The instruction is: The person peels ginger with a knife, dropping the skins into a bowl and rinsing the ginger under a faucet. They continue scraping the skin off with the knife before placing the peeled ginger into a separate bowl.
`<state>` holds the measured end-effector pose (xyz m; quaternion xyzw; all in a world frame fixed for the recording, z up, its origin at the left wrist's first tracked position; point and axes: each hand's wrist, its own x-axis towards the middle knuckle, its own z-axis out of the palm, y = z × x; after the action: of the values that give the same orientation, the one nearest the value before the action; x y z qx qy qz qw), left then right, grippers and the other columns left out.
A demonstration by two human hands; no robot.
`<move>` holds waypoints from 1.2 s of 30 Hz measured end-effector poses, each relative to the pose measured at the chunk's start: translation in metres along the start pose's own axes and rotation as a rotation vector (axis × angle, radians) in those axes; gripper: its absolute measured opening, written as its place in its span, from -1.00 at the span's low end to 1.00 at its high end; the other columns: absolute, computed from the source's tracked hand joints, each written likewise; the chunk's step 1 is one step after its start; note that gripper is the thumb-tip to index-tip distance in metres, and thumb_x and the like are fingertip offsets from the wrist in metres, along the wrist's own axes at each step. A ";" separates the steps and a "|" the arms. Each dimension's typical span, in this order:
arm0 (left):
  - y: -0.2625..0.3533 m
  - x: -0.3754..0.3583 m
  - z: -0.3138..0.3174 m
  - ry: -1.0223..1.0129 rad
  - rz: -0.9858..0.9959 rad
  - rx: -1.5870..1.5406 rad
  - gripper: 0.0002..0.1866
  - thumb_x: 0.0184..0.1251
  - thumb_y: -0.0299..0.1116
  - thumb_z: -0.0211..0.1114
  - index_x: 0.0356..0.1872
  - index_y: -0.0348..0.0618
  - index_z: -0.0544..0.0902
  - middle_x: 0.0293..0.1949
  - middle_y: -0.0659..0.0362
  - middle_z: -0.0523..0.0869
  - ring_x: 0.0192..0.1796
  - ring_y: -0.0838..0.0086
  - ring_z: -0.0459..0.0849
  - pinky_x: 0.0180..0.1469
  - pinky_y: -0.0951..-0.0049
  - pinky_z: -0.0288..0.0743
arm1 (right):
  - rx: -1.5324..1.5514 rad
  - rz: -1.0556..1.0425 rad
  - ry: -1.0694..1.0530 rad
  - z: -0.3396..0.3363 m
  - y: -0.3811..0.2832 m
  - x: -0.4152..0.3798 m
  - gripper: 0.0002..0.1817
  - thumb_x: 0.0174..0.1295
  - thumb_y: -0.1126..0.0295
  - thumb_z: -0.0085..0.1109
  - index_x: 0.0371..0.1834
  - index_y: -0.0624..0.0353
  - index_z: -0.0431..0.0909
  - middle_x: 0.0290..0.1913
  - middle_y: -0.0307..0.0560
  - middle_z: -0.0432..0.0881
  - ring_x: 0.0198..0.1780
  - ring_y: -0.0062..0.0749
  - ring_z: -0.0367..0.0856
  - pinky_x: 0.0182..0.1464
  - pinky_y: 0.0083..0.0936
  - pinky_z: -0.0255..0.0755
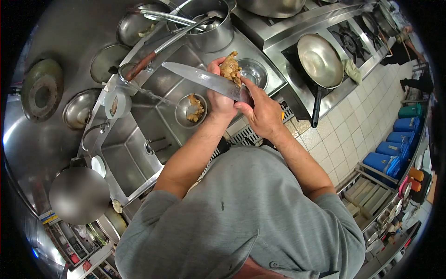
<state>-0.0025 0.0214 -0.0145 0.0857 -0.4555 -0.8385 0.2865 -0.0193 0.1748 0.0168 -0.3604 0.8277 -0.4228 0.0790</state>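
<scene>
My left hand (222,100) is closed around a knobbly piece of ginger root (230,69), which sticks up past the fingers. In my right hand (263,111) is a wide-bladed knife (200,78), its handle mostly hidden by the fingers. The blade points to the left and crosses in front of my left hand, close below the ginger. Beneath the hands, a metal bowl (178,114) with more ginger (195,110) in it sits in the sink. A second metal bowl (253,74) stands just behind the held ginger.
A large pot (211,39) with long-handled tools stands at the back of the sink (162,69). Water runs from the left. A wok (320,60) rests on the stove at right, its handle jutting toward the tiled floor (344,116). Another person's leg (418,83) shows far right.
</scene>
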 end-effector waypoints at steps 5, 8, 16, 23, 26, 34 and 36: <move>-0.014 0.013 -0.011 0.066 -0.202 -0.005 -0.63 0.72 -0.06 -0.03 0.21 -0.10 0.47 -0.17 0.19 0.61 -0.15 0.48 0.64 -0.02 0.43 0.60 | -0.023 0.046 -0.032 0.001 0.006 0.001 -0.14 0.38 -0.26 0.16 0.61 -0.03 0.24 0.14 0.20 0.70 0.11 0.10 0.74 0.05 -0.09 0.61; -0.007 0.012 -0.005 0.108 -0.460 -0.189 -0.64 0.72 -0.06 0.00 0.20 -0.10 0.48 -0.17 0.20 0.61 -0.13 0.50 0.64 -0.04 0.42 0.60 | -0.084 0.046 -0.013 0.004 0.012 0.001 -0.16 0.42 -0.25 0.13 0.58 0.04 0.24 0.19 0.24 0.68 0.10 0.16 0.74 0.07 -0.09 0.63; -0.043 0.009 -0.024 0.131 -0.167 -0.046 -0.60 0.73 -0.04 -0.01 0.25 -0.13 0.47 -0.03 0.17 0.61 0.01 0.45 0.63 0.06 0.34 0.60 | -0.012 0.132 0.009 0.022 0.028 0.008 -0.12 0.41 -0.31 0.10 0.55 0.13 0.23 0.10 0.27 0.70 0.03 0.18 0.76 0.00 -0.08 0.61; -0.058 0.010 -0.031 0.171 -0.564 -0.155 -0.61 0.74 -0.08 -0.05 0.19 -0.19 0.50 0.10 0.08 0.65 0.08 0.32 0.67 0.11 0.20 0.63 | -0.062 0.194 -0.078 0.030 0.054 0.018 -0.12 0.43 -0.31 0.08 0.53 0.18 0.20 -0.01 0.35 0.72 -0.02 0.27 0.75 -0.05 0.02 0.59; -0.066 0.012 -0.039 0.202 -0.537 -0.130 -0.66 0.73 -0.14 -0.02 0.14 -0.21 0.53 0.08 0.09 0.66 0.08 0.32 0.67 0.12 0.16 0.63 | -0.051 0.172 -0.084 0.030 0.056 0.020 -0.11 0.44 -0.31 0.05 0.54 0.19 0.18 -0.03 0.35 0.73 -0.02 0.30 0.74 -0.06 0.05 0.59; -0.079 0.020 -0.038 0.383 -0.449 0.035 -0.80 0.60 -0.30 0.12 0.07 -0.15 0.48 -0.08 0.11 0.66 -0.03 0.37 0.72 0.01 0.32 0.66 | 0.150 0.090 -0.018 0.060 0.089 0.031 -0.21 0.53 -0.27 -0.03 0.62 0.04 0.26 -0.08 0.16 0.76 -0.13 0.15 0.76 -0.10 -0.10 0.60; -0.085 0.025 -0.051 0.349 -0.519 0.117 -0.76 0.64 -0.25 -0.02 0.02 -0.17 0.53 -0.15 0.14 0.68 -0.20 0.40 0.67 -0.30 0.30 0.58 | 0.738 0.389 -0.203 0.056 0.089 0.034 -0.28 0.56 -0.29 -0.08 0.50 0.02 0.44 -0.30 -0.07 0.69 -0.43 -0.28 0.62 -0.33 -0.38 0.52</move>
<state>-0.0368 0.0066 -0.1101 0.3577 -0.4099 -0.8287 0.1315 -0.0672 0.1504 -0.0799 -0.1851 0.6615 -0.6301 0.3621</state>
